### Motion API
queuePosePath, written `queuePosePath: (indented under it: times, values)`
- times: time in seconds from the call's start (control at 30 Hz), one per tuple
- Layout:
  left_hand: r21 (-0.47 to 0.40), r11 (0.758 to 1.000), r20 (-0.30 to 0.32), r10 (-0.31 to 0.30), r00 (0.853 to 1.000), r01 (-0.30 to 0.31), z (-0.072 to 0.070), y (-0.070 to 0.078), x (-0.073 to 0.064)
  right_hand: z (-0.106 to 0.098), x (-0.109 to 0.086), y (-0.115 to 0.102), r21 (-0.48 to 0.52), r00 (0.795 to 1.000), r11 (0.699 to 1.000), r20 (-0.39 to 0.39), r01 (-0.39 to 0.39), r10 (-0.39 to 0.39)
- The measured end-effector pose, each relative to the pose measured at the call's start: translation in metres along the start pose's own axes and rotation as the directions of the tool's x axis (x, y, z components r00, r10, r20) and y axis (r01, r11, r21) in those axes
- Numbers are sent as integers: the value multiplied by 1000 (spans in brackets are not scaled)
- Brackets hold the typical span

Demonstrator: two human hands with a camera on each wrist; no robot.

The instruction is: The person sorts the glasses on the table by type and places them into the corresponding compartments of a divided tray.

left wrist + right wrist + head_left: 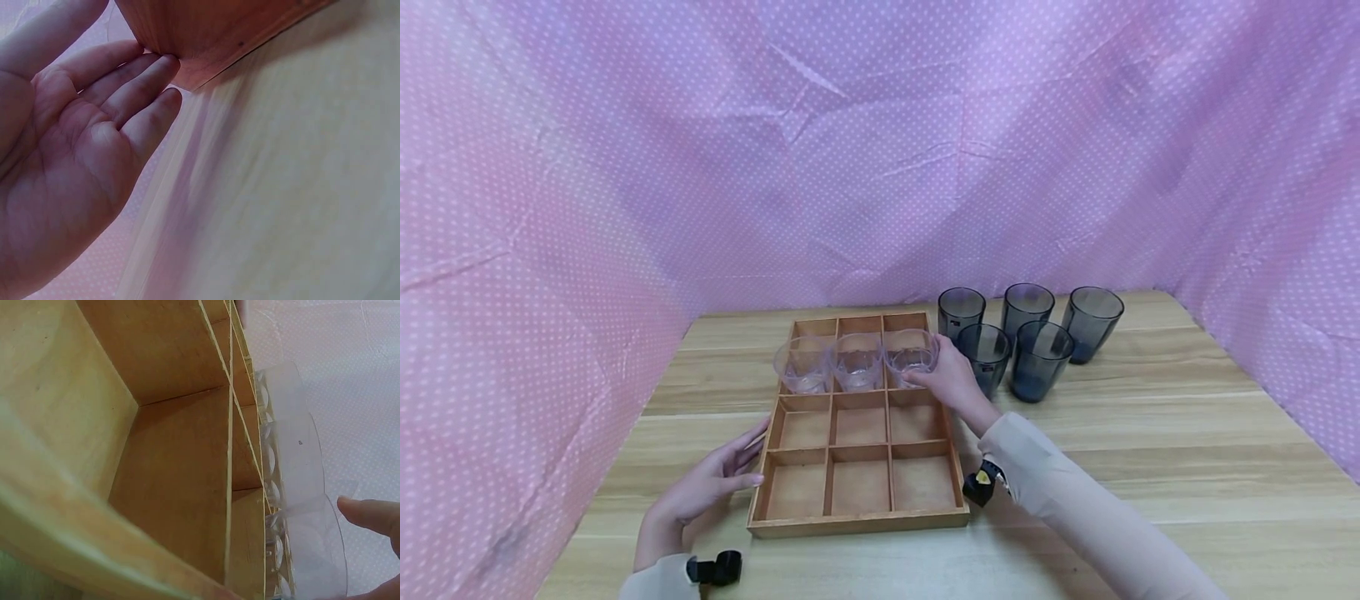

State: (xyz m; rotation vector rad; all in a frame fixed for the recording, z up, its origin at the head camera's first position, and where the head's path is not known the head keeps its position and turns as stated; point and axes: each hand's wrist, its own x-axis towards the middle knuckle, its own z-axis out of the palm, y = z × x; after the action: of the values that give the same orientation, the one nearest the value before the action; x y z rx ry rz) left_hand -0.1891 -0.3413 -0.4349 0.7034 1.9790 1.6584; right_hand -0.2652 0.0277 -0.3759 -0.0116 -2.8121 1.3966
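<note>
A wooden tray (859, 527) divided into square compartments lies on the table. Three clear cups, the left one (802, 367), the middle one (857, 362) and the right one (907, 348), stand upright side by side in its second row from the back. My right hand (957, 379) holds the right cup, thumb on the near side and fingers on its right side. In the right wrist view the thumb (369, 514) is at this cup's (312, 550) rim; the other fingers are mostly out of sight. With fingers extended, my left hand (711, 483) touches the tray's left side.
Several dark grey glasses stand right of the tray, the nearest ones (985, 354) (1040, 367) close to my right forearm. The wooden table (1150, 450) stretches to both sides. Pink dotted cloth (880, 167) hangs behind it.
</note>
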Motion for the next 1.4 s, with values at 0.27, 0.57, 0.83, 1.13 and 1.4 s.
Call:
queuePosePath:
  times: [0.27,0.57,0.83,1.13,1.4]
  values:
    - [4,1000,-16,2,1000,-2,12,1,-3,-6,-7,2,24,1000,999,12,23,-23]
    - [-1,1000,-18,14,1000,-14,16,0,-5,-17,-15,-3,19,999,999,32,32,-33]
    - [-1,999,-15,32,999,-32,15,-1,-5,-26,-30,-2,151,998,988,61,23,-32]
    - [-12,1000,-13,16,1000,-16,11,-2,-4,-32,-50,1,160,993,982,43,103,-111]
    - [-8,1000,-8,-4,1000,4,5,2,-2,-42,-62,9,168,993,979,-40,112,-107]
